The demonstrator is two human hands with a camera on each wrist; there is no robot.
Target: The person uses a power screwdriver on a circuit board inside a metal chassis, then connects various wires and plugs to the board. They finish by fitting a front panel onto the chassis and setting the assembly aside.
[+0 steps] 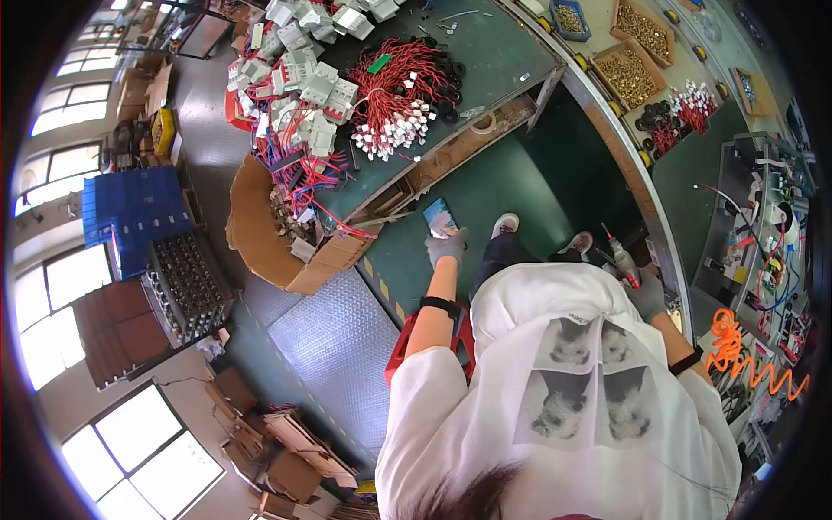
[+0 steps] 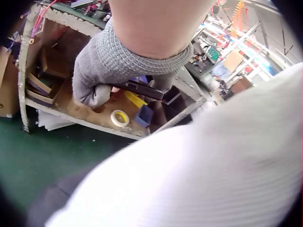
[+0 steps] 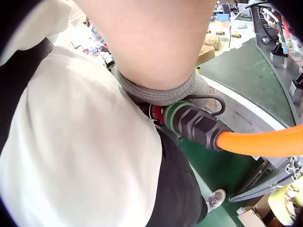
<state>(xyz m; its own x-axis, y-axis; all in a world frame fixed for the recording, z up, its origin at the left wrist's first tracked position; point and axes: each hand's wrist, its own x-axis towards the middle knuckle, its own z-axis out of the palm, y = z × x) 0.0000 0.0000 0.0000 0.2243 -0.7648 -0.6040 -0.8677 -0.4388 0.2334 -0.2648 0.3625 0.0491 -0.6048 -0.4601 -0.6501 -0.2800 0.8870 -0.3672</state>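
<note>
Phone (image 1: 438, 215) juts beyond left fingers (image 2: 101, 96) clamped round it; right fingers (image 1: 640, 295) clasp power tool (image 1: 622, 262).

Head view: the phone (image 1: 439, 217) shows a display too small to read; the hair (image 1: 481, 496) is blurred and cut off by the lower edge. Left wrist view: the left forearm (image 2: 161, 26) and glove cuff (image 2: 137, 64) conceal part of the left hand (image 2: 92, 75). Right wrist view: the right hand (image 3: 163, 94) and the tool's (image 3: 196, 124) front are largely hidden; the orange hose (image 3: 265, 143) is cut off at right.
</note>
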